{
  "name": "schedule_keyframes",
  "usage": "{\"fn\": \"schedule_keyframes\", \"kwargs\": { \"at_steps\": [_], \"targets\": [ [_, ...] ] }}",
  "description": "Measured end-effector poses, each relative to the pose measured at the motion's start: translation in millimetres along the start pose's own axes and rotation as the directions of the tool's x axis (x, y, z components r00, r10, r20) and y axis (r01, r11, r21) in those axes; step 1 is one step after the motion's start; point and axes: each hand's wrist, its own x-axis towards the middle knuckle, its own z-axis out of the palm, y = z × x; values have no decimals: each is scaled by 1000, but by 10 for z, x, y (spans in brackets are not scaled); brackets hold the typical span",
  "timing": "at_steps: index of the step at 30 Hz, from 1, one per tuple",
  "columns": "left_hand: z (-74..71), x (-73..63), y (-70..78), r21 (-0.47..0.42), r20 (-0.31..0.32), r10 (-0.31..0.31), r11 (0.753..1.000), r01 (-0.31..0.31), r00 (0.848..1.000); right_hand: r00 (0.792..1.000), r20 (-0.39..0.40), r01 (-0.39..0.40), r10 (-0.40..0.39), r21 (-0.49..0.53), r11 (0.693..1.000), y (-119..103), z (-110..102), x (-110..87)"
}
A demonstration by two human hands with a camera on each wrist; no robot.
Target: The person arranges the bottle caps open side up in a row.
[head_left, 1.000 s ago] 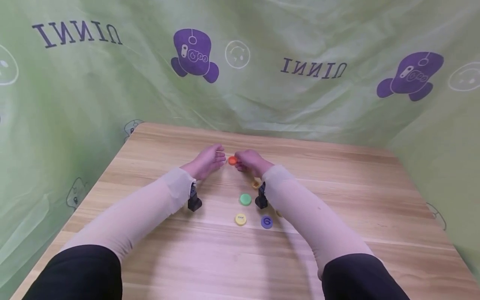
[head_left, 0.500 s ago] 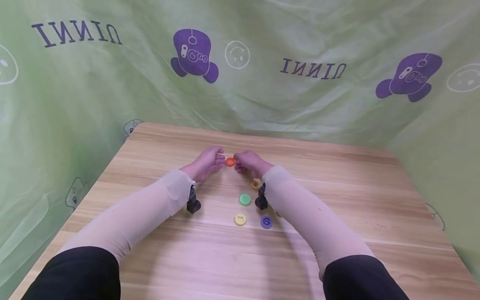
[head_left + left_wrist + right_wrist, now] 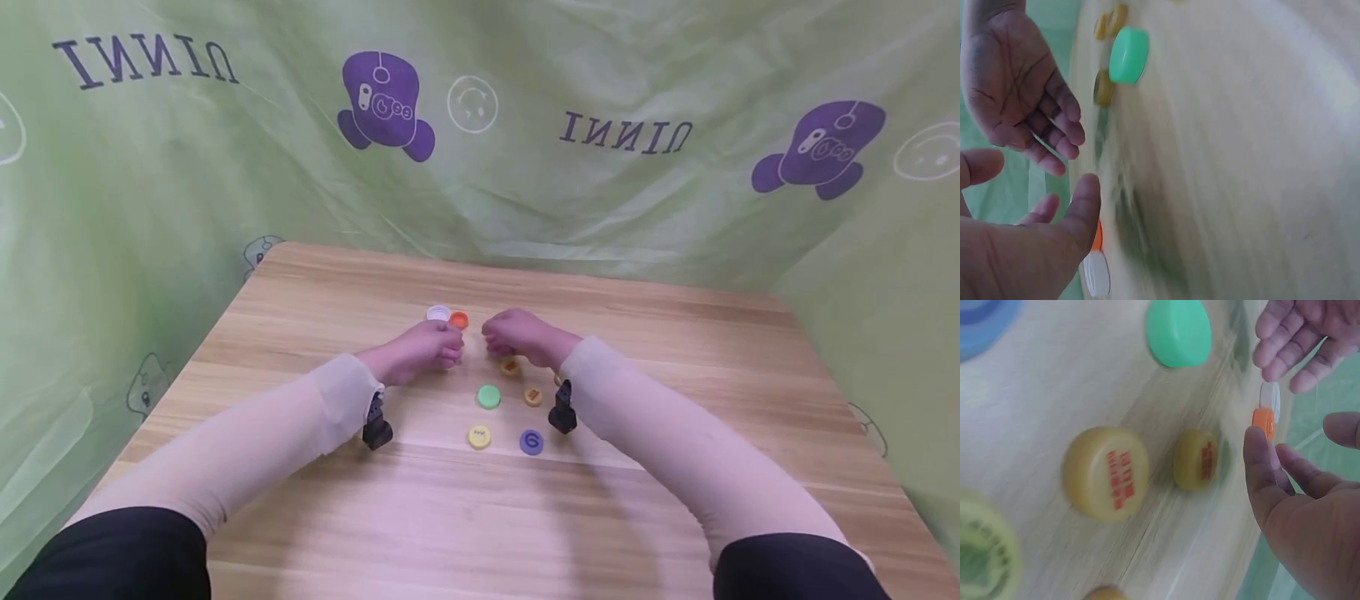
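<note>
An orange bottle cap and a white bottle cap lie side by side near the back of the table. Just in front of them hovers my left hand, fingers loosely bent with nothing in them. To its right, my right hand also holds nothing, its palm facing the left one. Below the right hand are tan caps with red print. In the right wrist view the thumb and fingers of the right hand stand apart. A green cap lies nearer the person.
Closer to the front are a yellow cap and a blue cap. A further tan cap is partly hidden by the right wrist. Wood-grain table extends all round, with a green printed cloth hanging behind it.
The orange cap has shifted left, up against the white cap, which has come into view. Both hands have left the caps: the left drew back toward the person, the right moved rightward.
</note>
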Motion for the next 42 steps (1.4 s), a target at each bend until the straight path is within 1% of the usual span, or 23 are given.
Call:
{"fn": "schedule_keyframes", "kwargs": {
  "at_steps": [2,7,11,16,23,29,32,35,38,42],
  "targets": [
    [42,-30,-22,29,21,-11,1000,11,1000,999,35,11,-10,-18,1000,27,-15,-67],
    [125,-95,-58,76,60,-39,996,35,997,996,92,27,-22,-55,998,111,-21,-220],
    [152,-149,-64,96,90,-51,994,43,995,993,110,41,-31,-85,996,155,-14,-357],
    [151,-197,-67,123,120,-65,991,50,991,992,123,26,-11,-121,992,215,7,-501],
    [197,-209,-116,134,169,-72,990,49,983,996,86,26,-12,-159,987,291,85,-637],
    [258,-203,-143,137,179,-68,990,44,981,996,89,15,-1,-151,988,350,161,-658],
    [261,-201,-160,141,175,-68,989,43,982,998,67,1,9,-141,990,369,201,-652],
    [254,-198,-180,124,166,-69,991,49,984,999,39,-10,15,-118,993,383,252,-649],
    [258,-184,-193,107,163,-62,993,45,985,1000,1,-12,12,-72,997,395,303,-652],
    [272,-153,-189,76,159,-54,996,43,986,997,-76,6,-8,-35,999,429,345,-639]
  ]
}}
